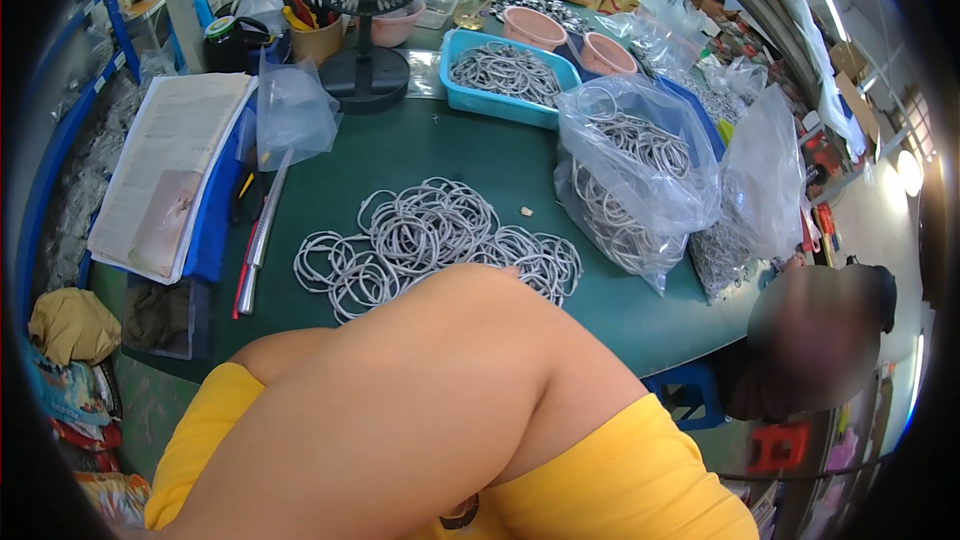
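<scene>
My bare right arm (400,390), in a yellow sleeve (620,470), is bent across the front of the view. Its forearm runs down to the lower left, and my right hand lies outside the picture. Behind it shows a little of my left arm (285,350), also in a yellow sleeve. What looks like a fingertip of my left hand (511,271) peeks over the right arm, beside a loose pile of thin grey rings (430,225) on the green table (480,155). The rest of that hand is hidden, as is the pile's near edge.
A blue basket (455,100) and a clear bag (650,200) hold more grey rings. A black fan (365,80) stands at the back. Papers (175,160) and metal rods (262,240) lie on the left. Other people sit behind the table and at the right.
</scene>
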Motion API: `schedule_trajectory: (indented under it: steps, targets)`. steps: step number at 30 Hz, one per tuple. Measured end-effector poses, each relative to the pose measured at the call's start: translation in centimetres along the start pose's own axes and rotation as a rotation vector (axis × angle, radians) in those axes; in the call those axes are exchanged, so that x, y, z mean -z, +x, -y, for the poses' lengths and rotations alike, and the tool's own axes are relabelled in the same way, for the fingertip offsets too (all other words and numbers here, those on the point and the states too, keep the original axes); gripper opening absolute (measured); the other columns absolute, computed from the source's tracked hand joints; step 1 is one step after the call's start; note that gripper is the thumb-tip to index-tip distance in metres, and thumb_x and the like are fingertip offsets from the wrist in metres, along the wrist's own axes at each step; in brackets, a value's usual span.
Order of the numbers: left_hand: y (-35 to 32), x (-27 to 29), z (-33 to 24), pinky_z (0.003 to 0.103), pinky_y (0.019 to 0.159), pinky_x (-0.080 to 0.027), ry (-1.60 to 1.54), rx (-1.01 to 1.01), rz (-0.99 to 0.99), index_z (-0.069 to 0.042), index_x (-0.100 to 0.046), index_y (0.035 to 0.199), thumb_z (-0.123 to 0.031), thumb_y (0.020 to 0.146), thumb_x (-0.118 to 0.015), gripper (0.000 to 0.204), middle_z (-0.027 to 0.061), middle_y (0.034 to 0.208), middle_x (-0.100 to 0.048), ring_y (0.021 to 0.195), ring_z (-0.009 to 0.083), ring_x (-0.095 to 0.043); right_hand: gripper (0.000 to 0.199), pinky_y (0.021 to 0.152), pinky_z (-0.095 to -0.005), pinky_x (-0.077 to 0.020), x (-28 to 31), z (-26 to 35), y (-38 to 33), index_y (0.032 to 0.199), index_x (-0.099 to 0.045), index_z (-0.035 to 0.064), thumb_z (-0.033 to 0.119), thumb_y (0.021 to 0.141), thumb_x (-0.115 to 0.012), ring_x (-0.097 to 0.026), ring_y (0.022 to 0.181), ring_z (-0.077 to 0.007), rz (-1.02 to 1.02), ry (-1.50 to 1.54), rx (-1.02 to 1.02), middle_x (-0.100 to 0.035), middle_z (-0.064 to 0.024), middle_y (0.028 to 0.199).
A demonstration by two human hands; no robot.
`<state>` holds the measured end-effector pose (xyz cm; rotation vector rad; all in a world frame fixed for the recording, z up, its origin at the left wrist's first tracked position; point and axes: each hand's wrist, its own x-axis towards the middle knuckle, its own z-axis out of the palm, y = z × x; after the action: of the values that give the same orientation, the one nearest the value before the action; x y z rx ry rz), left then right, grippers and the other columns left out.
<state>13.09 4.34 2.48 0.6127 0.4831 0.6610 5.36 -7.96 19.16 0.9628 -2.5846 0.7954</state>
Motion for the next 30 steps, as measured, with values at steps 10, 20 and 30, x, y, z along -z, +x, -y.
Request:
schedule_trajectory:
  steps: [10,20,30]
  targets:
    - [0.6,-0.1,0.6,0.022,0.071,-0.048,-0.056,0.027,-0.016,-0.003,-0.06,0.108,-0.017,0.093,-0.053,0.021,0.001,0.098,-0.064,0.084,0.0078,-0.059,0.021,0.073,-0.0388,-0.0474,1.3,-1.3,-6.0,0.091,-0.067,0.0016,0.015,0.082,-0.054,-0.061,0.083,-0.0281,-0.228,-0.297,-0.216,-0.065,-0.0136,0.093]
    - [1.0,-0.4,1.2,0.022,0.07,-0.047,-0.106,0.027,-0.018,-0.003,-0.06,0.108,-0.016,0.093,-0.054,0.021,0.0008,0.098,-0.064,0.083,0.0076,-0.059,0.018,0.071,-0.0358,-0.0469,2.1,-1.6,-12.0,0.092,-0.066,0.0014,0.011,0.082,-0.055,-0.06,0.082,-0.0256,-0.335,-0.521,-0.431,-0.064,-0.012,0.092]
    - [1.5,-0.9,1.9,0.022,0.07,-0.047,-0.123,0.036,-0.035,-0.003,-0.06,0.108,-0.016,0.092,-0.054,0.021,0.0007,0.099,-0.064,0.083,0.0074,-0.059,0.016,0.07,-0.0328,-0.0464,2.1,-1.0,-14.6,0.093,-0.065,0.0012,0.007,0.081,-0.056,-0.059,0.08,-0.0232,-0.396,-0.585,-0.5,-0.064,-0.0104,0.092]
